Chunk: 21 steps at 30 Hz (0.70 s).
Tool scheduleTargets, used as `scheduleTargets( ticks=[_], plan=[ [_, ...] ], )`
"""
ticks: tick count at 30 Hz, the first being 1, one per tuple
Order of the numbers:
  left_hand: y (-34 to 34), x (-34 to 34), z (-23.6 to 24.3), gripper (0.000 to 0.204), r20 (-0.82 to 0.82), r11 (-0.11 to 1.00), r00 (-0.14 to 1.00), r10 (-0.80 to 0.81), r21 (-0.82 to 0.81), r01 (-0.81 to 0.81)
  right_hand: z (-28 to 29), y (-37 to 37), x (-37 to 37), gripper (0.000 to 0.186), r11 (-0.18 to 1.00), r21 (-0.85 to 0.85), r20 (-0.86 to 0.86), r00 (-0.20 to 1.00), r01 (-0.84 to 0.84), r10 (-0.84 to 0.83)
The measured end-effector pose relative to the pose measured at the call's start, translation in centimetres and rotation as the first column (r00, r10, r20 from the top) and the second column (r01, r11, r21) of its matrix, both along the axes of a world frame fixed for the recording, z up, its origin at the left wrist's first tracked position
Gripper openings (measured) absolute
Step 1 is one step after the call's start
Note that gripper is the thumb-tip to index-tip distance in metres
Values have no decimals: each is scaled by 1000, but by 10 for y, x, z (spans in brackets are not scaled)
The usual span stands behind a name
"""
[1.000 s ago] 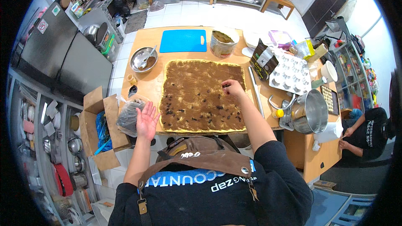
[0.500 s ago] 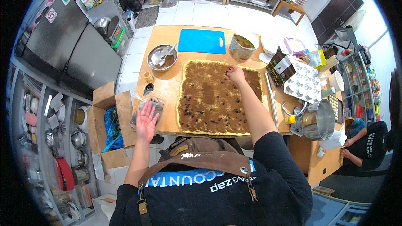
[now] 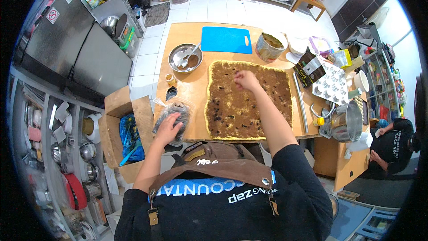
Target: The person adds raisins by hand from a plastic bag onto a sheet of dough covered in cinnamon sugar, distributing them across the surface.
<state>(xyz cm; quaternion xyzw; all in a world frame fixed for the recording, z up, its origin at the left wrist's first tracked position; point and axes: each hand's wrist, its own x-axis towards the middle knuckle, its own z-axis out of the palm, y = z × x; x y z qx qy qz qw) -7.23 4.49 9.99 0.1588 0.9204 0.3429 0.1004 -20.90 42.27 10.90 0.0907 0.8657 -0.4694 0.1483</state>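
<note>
A wide rectangular sheet of yellow dough [image 3: 238, 109] covered with a brown layer lies flat on the table. Small dark pieces that look like raisins [image 3: 217, 118] are scattered over it, thickest toward its near left part. Over the dough's far middle hovers my right hand [image 3: 246, 81], its fingers bunched in a pinch; whatever they hold is hidden. My left hand [image 3: 167, 129] is palm down with fingers apart at a clear plastic container [image 3: 189, 107], in which a clear bag of dark pieces [image 3: 176, 109] sits.
Beyond the dough are a steel bowl [image 3: 185, 58] with a spoon and brown powder, a blue cutting board [image 3: 226, 40] and a tub [image 3: 271, 47]. A metal rod [image 3: 300, 102], muffin tray [image 3: 330, 85] and mixer bowl [image 3: 347, 122] stand right. Another person [image 3: 392, 145] works at far right.
My left hand has turned from palm up to palm down at the container. My right hand has shifted left over the dough. The whole view has swung slightly.
</note>
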Motion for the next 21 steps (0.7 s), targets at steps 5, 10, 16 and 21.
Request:
scheduleTargets(
  ticks=[5, 10, 16, 21],
  plan=[
    [0, -16, -10, 49, -51, 955, 978, -202, -234, 185, -19, -4, 36, 20, 950, 97, 106, 952, -297, 286],
    [-3, -33, -18, 49, -175, 945, 970, -170, -308, 110, -12, -37, 66, 27, 991, 129, -13, 999, -45, 47],
    [0, -68, -3, 30, -118, 852, 964, -238, -503, 148, -7, -68, 96, 28, 972, 234, -80, 996, -30, 50],
    [-9, -91, -23, 24, 29, 819, 976, -214, -539, 196, -14, -86, 109, 27, 983, 185, -106, 994, -18, 39]
  ],
)
